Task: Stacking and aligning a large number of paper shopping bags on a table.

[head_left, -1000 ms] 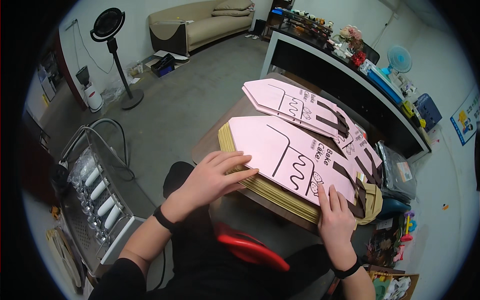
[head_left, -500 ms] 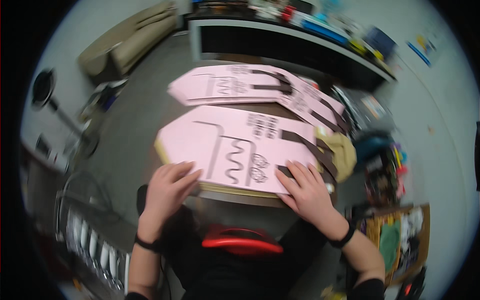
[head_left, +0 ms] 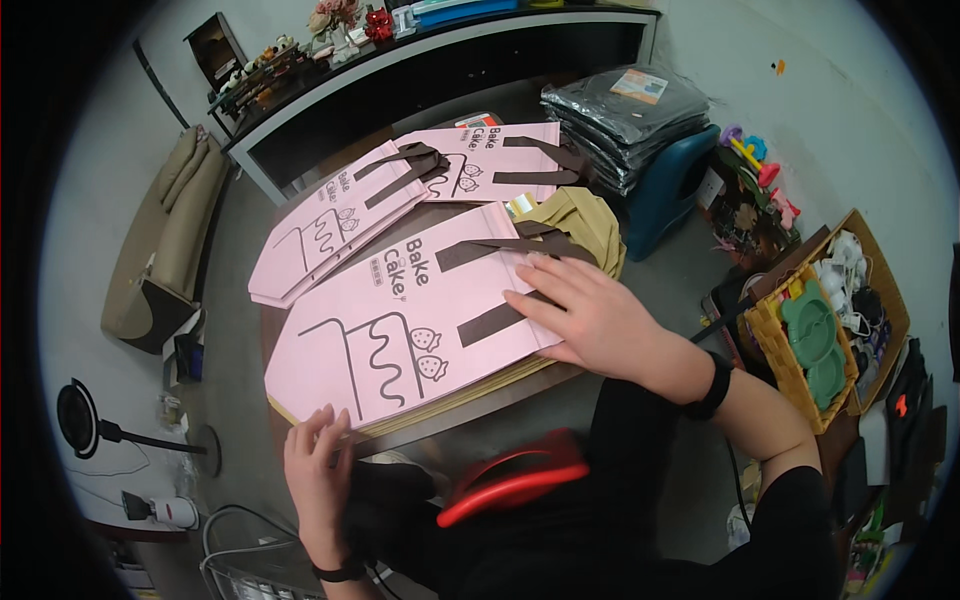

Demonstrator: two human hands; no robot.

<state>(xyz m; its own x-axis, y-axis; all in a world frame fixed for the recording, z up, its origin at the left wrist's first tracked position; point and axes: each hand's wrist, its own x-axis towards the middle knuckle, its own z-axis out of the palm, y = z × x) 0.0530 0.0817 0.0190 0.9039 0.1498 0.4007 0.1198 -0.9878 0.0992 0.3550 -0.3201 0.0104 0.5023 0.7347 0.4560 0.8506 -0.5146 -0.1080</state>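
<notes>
A flat pink bag (head_left: 330, 345) with dark brown strap handles and a cake drawing lies nearest me, on a stack with tan edges (head_left: 430, 408). My right hand (head_left: 605, 320) rests open over its handle end, fingers spread across the straps. At its near left edge, my left hand (head_left: 318, 465) touches the border with loosely bent fingers, holding nothing visible. Beyond lie more pink bags: one pile (head_left: 310, 235) at the left and another (head_left: 525, 150) farther back. Crumpled tan fabric (head_left: 590, 225) sits past my right fingertips.
The bags lie on a brown table (head_left: 450, 425). Dark plastic-wrapped packages (head_left: 630, 110) are piled on a blue chair (head_left: 675, 190) at the far right. A box (head_left: 880, 290) of odds and ends stands right. A red seat edge (head_left: 515, 490) shows below, a sofa (head_left: 165, 250) left.
The view has turned to the right, so the table and bags appear rotated. My right hand still lies at the handle end, and my left hand stays by the near left edge.
</notes>
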